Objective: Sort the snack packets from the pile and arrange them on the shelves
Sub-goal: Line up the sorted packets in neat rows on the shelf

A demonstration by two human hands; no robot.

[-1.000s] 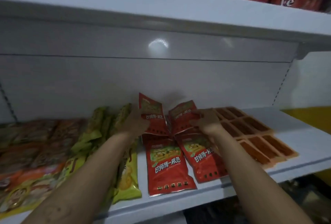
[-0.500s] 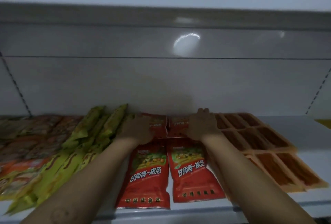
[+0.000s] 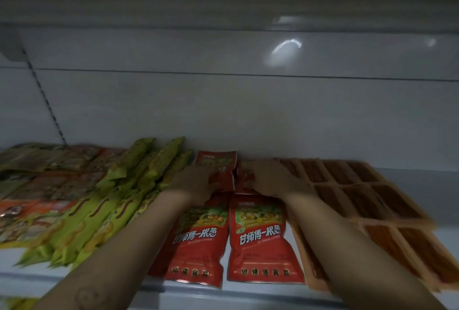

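Observation:
Two red snack packets [image 3: 201, 237] [image 3: 260, 240] lie flat side by side at the front of the white shelf [image 3: 193, 293]. Behind them, two more red packets [image 3: 218, 163] [image 3: 244, 175] lie near the back wall. My left hand [image 3: 191, 183] rests palm down on the rear left packet. My right hand [image 3: 270, 180] lies flat on the rear right packet and hides most of it. Both forearms reach in from the bottom of the view.
Yellow-green packets [image 3: 119, 200] are stacked left of the red ones, with brownish and orange packets [image 3: 42, 185] further left. Several orange-brown flat packets [image 3: 360, 200] lie in rows on the right. The upper shelf's edge [image 3: 223, 9] hangs overhead.
The two rear red packets, held up tilted a second ago, now lie flat at the back under my hands. The view has tilted down and shifted left.

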